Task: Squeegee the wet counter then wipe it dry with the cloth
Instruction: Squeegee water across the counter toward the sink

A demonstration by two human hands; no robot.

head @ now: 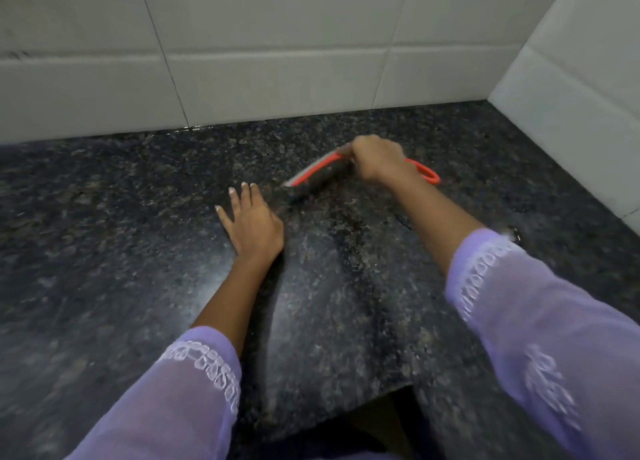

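With our right hand (375, 160) fisted round the orange-handled squeegee (320, 174) near the back of the dark speckled granite counter (104, 251) and our left hand (251, 222) spread flat beside it, we should press evenly and overlap strokes.

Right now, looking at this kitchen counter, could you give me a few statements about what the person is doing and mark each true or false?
1. The right hand grips an orange squeegee. True.
2. The left hand holds a cloth. False: it lies flat and empty on the dark granite counter; no cloth is in view.
3. The squeegee's blade end points toward the left hand. True.
4. The wall behind the counter is bare brick. False: it is covered in pale tiles.
5. Both arms wear lilac sleeves. True.
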